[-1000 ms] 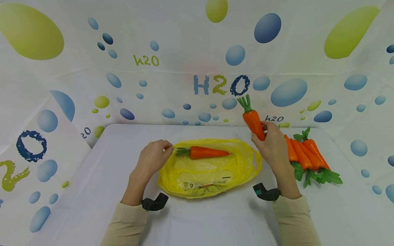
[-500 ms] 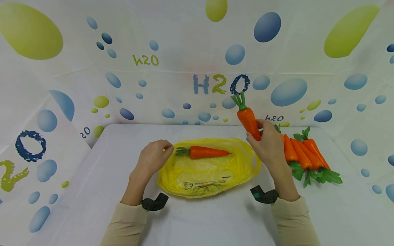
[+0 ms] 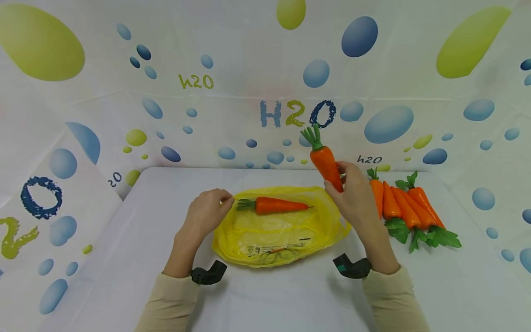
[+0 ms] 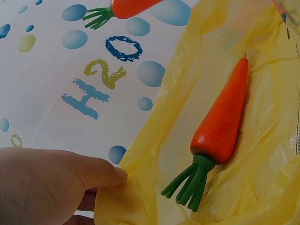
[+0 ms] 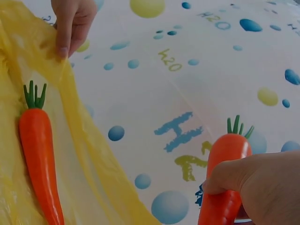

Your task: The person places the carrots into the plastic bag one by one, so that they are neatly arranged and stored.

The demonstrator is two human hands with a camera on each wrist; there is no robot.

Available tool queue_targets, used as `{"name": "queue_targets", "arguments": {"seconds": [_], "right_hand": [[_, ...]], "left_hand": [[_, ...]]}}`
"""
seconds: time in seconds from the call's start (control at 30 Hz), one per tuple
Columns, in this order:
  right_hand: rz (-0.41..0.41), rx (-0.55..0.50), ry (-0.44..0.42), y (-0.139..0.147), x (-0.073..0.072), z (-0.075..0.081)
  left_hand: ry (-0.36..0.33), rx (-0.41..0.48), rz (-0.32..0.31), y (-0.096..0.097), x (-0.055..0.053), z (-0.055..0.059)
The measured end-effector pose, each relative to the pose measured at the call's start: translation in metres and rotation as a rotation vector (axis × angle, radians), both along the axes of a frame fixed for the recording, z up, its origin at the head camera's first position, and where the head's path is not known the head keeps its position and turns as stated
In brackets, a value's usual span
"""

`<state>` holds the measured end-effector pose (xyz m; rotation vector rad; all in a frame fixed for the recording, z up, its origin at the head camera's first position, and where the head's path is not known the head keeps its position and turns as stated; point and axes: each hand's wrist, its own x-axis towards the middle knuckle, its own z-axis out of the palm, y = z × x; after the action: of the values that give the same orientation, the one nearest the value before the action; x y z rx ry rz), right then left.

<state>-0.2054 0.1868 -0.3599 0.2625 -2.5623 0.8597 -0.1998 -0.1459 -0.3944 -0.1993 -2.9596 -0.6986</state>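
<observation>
My left hand point(image 3: 209, 212) pinches the left edge of a yellow plastic bag point(image 3: 269, 230), thumb on the film in the left wrist view. Inside the opened bag lies an orange carrot point(image 3: 280, 205) with cut green stems pointing left. A second carrot point(image 3: 325, 163) is held in my right hand point(image 3: 357, 196), between thumb and fingers near its lower end. It tilts with its green stems up and to the left, above the bag's far right edge. Its tip is hidden behind the thumb and hand.
Right of the bag, several carrots point(image 3: 408, 210) lie side by side in a row, some with leafy tops point(image 3: 444, 237) toward me. A printed H2O backdrop point(image 3: 232, 129) rises behind the white table point(image 3: 166, 193). Black wrist cameras point(image 3: 352, 267) sit under both wrists.
My right hand has moved left with its carrot, away from the row and toward the bag, uncovering more of the row. The left hand and the bag have stayed still.
</observation>
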Motion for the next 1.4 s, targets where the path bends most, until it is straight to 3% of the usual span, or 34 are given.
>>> {"name": "queue_targets", "arguments": {"seconds": [0.87, 1.2, 1.4], "right_hand": [[0.134, 0.110, -0.057, -0.030, 0.012, 0.001], [0.196, 0.161, 0.000, -0.044, 0.016, -0.004], [0.216, 0.192, -0.071, -0.051, 0.016, -0.008]], "left_hand": [[0.010, 0.003, -0.004, 0.000, 0.001, 0.000], [0.012, 0.004, -0.006, 0.000, 0.001, 0.001], [0.023, 0.007, -0.015, 0.000, 0.001, 0.001]]}}
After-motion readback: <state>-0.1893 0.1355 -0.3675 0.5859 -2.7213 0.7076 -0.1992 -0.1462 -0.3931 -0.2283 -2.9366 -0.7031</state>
